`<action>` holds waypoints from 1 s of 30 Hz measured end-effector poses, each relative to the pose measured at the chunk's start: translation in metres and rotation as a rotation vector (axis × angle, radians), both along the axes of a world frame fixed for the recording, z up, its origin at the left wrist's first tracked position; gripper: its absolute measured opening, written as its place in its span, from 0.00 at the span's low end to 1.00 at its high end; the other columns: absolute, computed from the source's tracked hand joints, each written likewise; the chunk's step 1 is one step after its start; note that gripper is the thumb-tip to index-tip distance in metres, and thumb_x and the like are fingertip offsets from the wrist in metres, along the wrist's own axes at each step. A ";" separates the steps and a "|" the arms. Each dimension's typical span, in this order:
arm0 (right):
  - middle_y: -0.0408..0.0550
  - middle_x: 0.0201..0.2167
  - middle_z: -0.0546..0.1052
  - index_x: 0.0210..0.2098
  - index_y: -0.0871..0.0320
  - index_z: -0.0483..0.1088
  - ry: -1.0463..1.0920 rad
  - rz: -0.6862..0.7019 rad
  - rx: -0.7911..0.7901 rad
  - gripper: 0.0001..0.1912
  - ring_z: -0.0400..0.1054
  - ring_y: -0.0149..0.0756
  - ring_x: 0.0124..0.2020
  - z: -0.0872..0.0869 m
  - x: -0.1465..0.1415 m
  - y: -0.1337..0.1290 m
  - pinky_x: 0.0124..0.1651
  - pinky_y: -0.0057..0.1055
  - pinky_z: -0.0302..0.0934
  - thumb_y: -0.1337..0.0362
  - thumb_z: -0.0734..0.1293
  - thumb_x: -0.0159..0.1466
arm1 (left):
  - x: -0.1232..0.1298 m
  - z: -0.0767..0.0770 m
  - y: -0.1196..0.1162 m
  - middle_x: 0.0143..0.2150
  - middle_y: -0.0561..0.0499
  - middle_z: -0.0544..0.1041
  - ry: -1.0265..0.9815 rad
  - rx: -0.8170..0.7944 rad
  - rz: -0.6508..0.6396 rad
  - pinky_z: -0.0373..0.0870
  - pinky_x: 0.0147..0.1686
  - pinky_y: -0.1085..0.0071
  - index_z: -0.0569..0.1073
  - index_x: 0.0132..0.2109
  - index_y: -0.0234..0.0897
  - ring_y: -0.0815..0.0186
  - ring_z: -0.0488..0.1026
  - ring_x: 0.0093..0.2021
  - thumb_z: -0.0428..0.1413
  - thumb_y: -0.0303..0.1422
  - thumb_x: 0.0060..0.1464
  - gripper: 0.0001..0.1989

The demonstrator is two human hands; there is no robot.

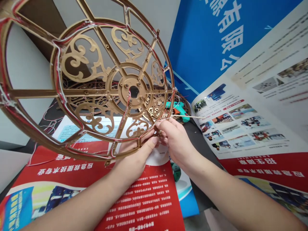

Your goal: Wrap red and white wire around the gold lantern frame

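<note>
A large round gold lamp frame (59, 93) with scrollwork panels and a central hub is tilted up in front of me. Red and white wires (57, 61) run along its rings and spokes. My left hand (141, 150) grips the lower right rim, fingers behind it and thumb in front. Close beside it, my right hand (174, 136) pinches at the same edge of the rim. A thin pale strand (187, 116) sticks out to the right above my right hand. What lies between the right fingertips is hidden.
Behind the frame lie more gold frames with wires (96, 85) and a teal glue gun (183, 112). Red and white printed sheets (141, 192) cover the dark table. A printed brochure board (250, 128) stands at right, before a blue banner (204, 41).
</note>
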State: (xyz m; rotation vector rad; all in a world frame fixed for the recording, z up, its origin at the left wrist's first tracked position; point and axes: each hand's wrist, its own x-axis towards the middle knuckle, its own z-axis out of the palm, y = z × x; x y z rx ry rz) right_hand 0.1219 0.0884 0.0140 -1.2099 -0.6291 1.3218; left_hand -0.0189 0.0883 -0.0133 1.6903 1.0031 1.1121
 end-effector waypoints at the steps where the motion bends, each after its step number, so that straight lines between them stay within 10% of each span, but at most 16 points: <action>1: 0.34 0.19 0.63 0.28 0.56 0.64 0.000 0.003 -0.004 0.14 0.52 0.24 0.19 -0.001 0.000 0.000 0.21 0.24 0.50 0.62 0.75 0.55 | 0.000 -0.001 0.000 0.61 0.51 0.81 -0.008 -0.009 0.000 0.71 0.70 0.61 0.83 0.57 0.43 0.58 0.76 0.65 0.61 0.36 0.67 0.14; 8: 0.36 0.22 0.68 0.29 0.57 0.65 0.023 0.075 0.107 0.17 0.56 0.23 0.20 -0.005 0.003 0.000 0.22 0.23 0.53 0.59 0.77 0.57 | -0.002 -0.007 0.001 0.57 0.51 0.84 -0.247 -0.212 -0.011 0.79 0.61 0.63 0.84 0.55 0.45 0.60 0.83 0.55 0.64 0.40 0.65 0.14; 30: 0.36 0.20 0.64 0.28 0.56 0.67 -0.013 0.049 0.104 0.14 0.52 0.25 0.20 -0.004 0.003 -0.001 0.21 0.25 0.51 0.61 0.75 0.59 | -0.001 0.000 0.000 0.55 0.52 0.85 -0.176 -0.114 -0.035 0.80 0.60 0.64 0.84 0.53 0.46 0.61 0.84 0.52 0.61 0.37 0.67 0.11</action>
